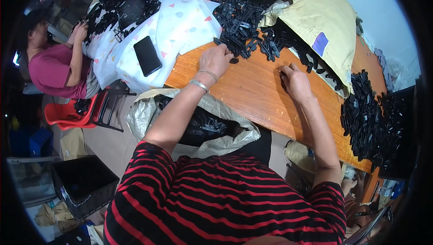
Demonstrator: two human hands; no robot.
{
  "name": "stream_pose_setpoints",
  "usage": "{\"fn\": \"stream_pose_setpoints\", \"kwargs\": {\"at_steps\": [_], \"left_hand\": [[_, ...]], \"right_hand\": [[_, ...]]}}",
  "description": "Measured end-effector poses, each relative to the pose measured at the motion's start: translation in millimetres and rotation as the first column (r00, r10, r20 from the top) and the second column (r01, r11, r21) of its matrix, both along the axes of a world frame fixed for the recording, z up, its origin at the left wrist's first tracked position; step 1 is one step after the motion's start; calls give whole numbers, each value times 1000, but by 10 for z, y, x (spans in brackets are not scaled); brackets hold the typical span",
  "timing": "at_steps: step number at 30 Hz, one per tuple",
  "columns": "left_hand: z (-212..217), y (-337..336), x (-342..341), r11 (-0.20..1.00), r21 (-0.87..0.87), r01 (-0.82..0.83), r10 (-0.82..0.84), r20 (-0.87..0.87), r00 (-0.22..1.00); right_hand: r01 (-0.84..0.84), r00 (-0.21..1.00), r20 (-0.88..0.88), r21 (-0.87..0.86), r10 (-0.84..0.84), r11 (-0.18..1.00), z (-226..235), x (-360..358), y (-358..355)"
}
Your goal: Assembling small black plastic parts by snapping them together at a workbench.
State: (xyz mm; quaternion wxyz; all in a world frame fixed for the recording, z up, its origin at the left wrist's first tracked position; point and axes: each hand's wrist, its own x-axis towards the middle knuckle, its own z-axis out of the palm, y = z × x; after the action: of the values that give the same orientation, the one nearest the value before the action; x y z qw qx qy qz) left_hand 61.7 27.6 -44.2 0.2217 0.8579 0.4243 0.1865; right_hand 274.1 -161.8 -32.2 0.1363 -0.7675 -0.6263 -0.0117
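Over the wooden table [257, 98], my left hand [214, 63] is closed at the near edge of a heap of black plastic parts [239, 19]. Its fingers pinch a small black plastic part, whose ends show beside the fingertips. To the right, my right hand [296, 82] hovers low over the tabletop with curled fingers pressed together. Something dark shows at its fingertips, too small to make out. An open woven sack [246, 139] with black parts inside lies against the table's front edge, below my left forearm.
Yellowish paper sacks [333, 19] lie over parts at the back. A black phone [147, 56] rests on patterned white plastic sheeting [180, 15]. More black parts [361, 114] are piled at right. Another person [58, 71] handles parts at left, near a red chair [70, 114] and black crate [85, 184].
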Motion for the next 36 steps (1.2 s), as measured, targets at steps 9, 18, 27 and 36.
{"fn": "stream_pose_setpoints", "kwargs": {"at_steps": [9, 18, 27, 36], "left_hand": [[-197, -155, -144, 988, -156, -5, 35, 194, 980], [-102, -342, -125, 993, -101, 60, -42, 171, 984], [-191, -555, -2, 963, 200, 179, -198, 80, 977], [-13, -692, -51, 498, -756, 424, 353, 624, 697]], "right_hand": [[206, 835, -531, 56, -146, 977, 38, -532, -262], [136, 980, -154, 34, -129, 990, -69, -579, -270], [235, 855, -472, -21, -217, 972, 76, -746, -177], [331, 672, -741, 315, 12, 890, -25, -1089, 114]]}}
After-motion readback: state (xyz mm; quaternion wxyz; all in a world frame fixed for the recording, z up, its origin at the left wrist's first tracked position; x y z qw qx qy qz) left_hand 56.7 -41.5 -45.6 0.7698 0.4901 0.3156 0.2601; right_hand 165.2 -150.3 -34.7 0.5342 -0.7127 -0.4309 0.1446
